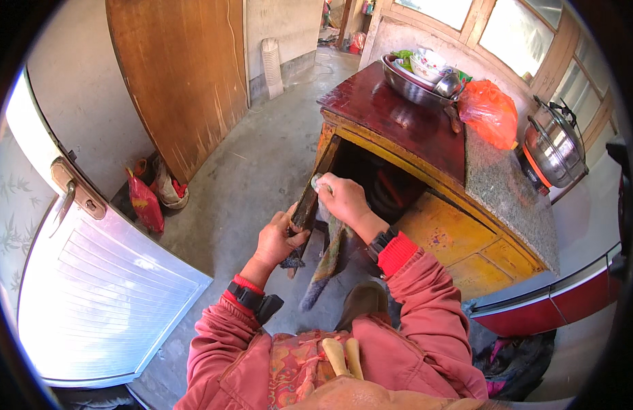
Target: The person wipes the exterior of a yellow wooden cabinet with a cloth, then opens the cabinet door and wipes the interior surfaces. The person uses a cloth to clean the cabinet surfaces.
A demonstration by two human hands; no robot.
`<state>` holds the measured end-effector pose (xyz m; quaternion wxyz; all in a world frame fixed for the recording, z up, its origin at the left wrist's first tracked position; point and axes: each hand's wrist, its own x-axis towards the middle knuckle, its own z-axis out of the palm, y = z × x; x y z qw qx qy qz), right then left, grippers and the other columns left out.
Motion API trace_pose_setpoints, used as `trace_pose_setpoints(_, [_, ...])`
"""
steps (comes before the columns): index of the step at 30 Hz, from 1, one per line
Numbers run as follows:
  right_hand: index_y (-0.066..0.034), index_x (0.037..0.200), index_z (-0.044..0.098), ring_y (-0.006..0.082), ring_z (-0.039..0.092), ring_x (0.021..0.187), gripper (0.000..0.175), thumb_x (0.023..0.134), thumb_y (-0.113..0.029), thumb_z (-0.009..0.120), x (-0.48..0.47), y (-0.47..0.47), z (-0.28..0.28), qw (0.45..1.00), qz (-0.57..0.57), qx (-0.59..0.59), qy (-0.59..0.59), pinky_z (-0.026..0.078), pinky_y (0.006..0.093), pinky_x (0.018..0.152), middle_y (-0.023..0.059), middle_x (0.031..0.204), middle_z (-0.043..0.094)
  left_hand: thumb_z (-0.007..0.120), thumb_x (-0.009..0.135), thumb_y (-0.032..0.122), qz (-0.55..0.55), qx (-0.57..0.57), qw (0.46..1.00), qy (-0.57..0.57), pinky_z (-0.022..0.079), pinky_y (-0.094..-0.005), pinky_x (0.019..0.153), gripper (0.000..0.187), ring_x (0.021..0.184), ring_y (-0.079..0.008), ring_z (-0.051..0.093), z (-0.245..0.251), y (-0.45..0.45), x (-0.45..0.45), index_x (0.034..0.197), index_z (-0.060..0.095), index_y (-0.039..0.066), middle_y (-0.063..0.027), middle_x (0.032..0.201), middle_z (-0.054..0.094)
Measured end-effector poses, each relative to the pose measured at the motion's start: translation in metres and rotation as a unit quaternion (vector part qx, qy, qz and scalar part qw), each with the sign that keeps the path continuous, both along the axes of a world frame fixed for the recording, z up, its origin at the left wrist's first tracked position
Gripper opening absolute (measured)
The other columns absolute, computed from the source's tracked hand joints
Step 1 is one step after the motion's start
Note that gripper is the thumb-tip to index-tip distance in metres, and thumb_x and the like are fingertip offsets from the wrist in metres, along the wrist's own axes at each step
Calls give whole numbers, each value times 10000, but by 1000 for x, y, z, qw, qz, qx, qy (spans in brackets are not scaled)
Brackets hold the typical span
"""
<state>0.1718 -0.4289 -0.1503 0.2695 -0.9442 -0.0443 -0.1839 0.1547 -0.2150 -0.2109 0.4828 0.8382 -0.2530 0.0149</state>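
An old yellow-painted wooden cabinet (454,233) with a dark red top stands before me, its left door (308,205) swung out and seen nearly edge-on. The fingers of my left hand (276,237) are wrapped round the outer edge of this door. A dark fuzzy scrap (291,260) shows just below them. Bunched in my right hand (345,201) is a worn multicoloured cloth (329,266), pressed near the upper part of the door; its long end hangs down. Inside the cabinet it is dark, and its contents are hard to tell.
A steel basin (416,92) of bowls with a ladle and an orange plastic bag (488,114) sit on top. Further right is a steel pot (554,148). At left are a white metal door (121,307), a brown wooden door (178,77) and bags (146,205) on the floor.
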Motion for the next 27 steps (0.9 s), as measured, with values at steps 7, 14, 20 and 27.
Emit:
trace_pose_setpoints(7, [-129, 1025, 676, 381, 656, 902, 242, 882, -299, 580, 68, -23, 10, 992, -122, -39, 17, 519, 479, 777, 176, 922, 693, 766, 759, 338, 21, -1, 1000, -23, 530, -380, 795, 590, 874, -289, 652, -4, -3, 0, 1298, 593, 172, -88, 987, 615])
trace_pose_setpoints(14, [-129, 1007, 668, 386, 660, 863, 253, 908, -342, 572, -23, 13, 5, 998, 56, 16, -8, 516, 488, 765, 171, 895, 692, 755, 762, 336, 8, 17, 1000, -14, 530, -377, 804, 686, 897, -279, 646, -3, -4, -1, 1393, 518, 206, -83, 977, 610])
trace_pose_setpoints(20, [-125, 976, 679, 372, 659, 817, 222, 926, -315, 575, 3, 6, 9, 999, 5, -25, -30, 520, 467, 710, 158, 846, 685, 751, 758, 334, 27, 22, 999, -32, 530, -378, 806, 712, 907, -287, 647, -4, -6, -3, 1412, 497, 214, -88, 979, 615])
trace_pose_setpoints(27, [-120, 1071, 654, 392, 651, 846, 256, 924, -303, 551, 13, 16, 6, 998, -47, -36, -29, 513, 494, 737, 176, 872, 684, 747, 766, 350, 31, 28, 999, -32, 526, -389, 828, 708, 933, -301, 645, -2, 5, 2, 1416, 493, 227, -94, 994, 622])
